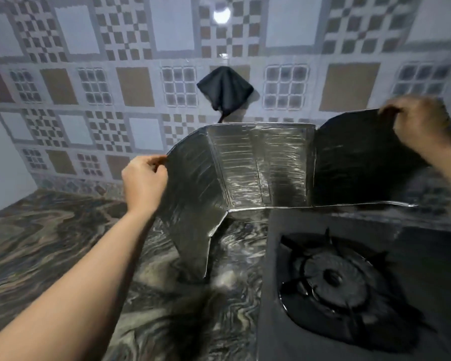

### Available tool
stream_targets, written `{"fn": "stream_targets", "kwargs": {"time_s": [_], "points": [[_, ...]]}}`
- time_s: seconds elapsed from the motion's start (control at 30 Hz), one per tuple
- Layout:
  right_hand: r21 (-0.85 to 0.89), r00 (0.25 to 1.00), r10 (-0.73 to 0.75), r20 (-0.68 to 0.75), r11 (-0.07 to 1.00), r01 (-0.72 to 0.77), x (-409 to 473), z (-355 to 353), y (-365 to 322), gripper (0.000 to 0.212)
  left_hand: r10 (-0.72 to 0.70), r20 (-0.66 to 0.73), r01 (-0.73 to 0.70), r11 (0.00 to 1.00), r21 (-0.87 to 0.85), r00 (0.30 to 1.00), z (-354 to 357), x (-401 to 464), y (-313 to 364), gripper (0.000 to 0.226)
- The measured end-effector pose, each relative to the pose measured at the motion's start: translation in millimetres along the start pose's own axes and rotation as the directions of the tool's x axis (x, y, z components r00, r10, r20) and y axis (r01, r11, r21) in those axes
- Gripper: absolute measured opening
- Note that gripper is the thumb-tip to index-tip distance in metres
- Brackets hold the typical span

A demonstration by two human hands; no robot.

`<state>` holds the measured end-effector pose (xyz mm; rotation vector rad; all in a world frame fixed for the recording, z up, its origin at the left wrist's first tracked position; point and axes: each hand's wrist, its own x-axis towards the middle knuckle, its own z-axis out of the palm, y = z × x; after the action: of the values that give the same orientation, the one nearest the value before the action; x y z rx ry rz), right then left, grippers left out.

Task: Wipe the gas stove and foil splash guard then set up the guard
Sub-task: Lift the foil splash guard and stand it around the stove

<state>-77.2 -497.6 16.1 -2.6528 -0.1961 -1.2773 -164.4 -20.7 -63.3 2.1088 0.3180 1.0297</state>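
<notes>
The foil splash guard stands upright on the counter behind and left of the black gas stove. It has three panels: a left wing angled toward me, a shiny middle panel, and a dark right wing. My left hand pinches the top edge of the left wing. My right hand grips the top corner of the right wing. The stove's burner and pan support show at the lower right.
A dark cloth hangs from a hook on the patterned tiled wall above the guard. The marbled counter stretches to the left and front. A plain wall closes the far left corner.
</notes>
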Motion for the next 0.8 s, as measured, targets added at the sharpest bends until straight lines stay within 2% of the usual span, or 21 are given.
{"fn": "stream_targets", "kwargs": {"time_s": [0.33,0.67,0.8], "points": [[-0.087,0.995,0.099,0.014,0.991,-0.097,-27.0,-29.2,104.7,0.039,0.036,0.139,-0.019,0.993,-0.12,0.99,78.7,-50.1,65.3,0.032],[-0.084,0.954,0.258,0.153,0.965,-0.247,-63.5,-12.6,139.6,0.036,-0.004,0.29,0.045,0.99,-0.134,0.957,105.0,-74.0,94.4,0.03],[-0.093,0.893,0.355,0.275,0.935,-0.343,-67.8,-4.5,148.8,0.03,-0.012,0.347,0.041,0.996,-0.076,0.938,103.8,-79.1,98.2,0.033]]}}
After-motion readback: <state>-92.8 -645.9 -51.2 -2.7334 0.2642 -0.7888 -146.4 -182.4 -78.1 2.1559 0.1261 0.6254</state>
